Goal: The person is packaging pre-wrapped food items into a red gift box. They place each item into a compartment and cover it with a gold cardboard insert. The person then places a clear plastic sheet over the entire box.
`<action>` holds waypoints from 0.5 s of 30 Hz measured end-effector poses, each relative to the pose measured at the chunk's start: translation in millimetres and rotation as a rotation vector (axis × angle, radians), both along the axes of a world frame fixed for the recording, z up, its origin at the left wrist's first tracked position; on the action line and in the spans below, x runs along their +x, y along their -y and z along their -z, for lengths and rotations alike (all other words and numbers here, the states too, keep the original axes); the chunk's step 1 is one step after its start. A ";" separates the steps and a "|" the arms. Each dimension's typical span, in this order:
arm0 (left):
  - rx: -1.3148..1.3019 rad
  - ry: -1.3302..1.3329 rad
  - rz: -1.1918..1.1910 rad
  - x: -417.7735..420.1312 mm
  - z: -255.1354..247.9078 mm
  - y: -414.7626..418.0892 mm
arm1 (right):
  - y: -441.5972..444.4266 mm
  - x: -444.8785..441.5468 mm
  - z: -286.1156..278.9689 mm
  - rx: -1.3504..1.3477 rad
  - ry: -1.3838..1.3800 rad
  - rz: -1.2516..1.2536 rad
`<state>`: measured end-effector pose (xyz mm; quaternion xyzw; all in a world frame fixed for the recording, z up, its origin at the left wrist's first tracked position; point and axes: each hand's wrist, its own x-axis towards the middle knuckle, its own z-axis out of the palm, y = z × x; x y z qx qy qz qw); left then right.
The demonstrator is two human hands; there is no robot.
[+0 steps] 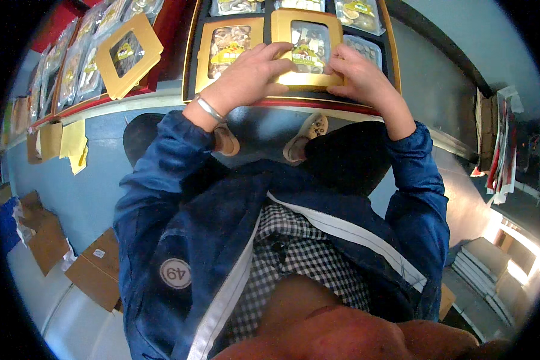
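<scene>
My left hand (254,74), with a silver bangle at the wrist, lies over the left side of a gold cardboard window frame (308,80). Its fingertips reach the window's left edge. On the opposite side, my right hand (359,72) grips the frame's right edge with bent fingers. Through the window shows a clear-wrapped food pack (310,42) with a printed green label. Left of it, a second gold frame (202,67) surrounds a pack of brownish pieces (228,49), partly covered by my left hand. Both sit in a large gold-edged gift box (189,58) with a black insert.
Unframed packs (360,15) fill other compartments. At left, loose gold frames (137,67) lie tilted on another red box (155,74) of wrapped packs. Yellow paper (74,141) hangs from the table edge. Cardboard cartons (94,267) stand on the floor at lower left.
</scene>
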<state>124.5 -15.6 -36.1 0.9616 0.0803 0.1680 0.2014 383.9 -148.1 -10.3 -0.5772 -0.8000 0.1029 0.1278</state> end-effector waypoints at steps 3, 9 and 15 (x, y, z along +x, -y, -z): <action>0.047 0.143 -0.121 6.7 -4.0 -0.2 | 4.5 -15.8 -8.7 0.103 0.095 0.018; -0.203 0.063 -0.552 56.9 -34.7 -23.8 | 7.1 -41.6 1.5 0.203 0.133 0.093; -0.115 0.136 -0.616 72.8 -7.9 -35.6 | 6.2 -18.6 6.2 0.451 -0.158 0.049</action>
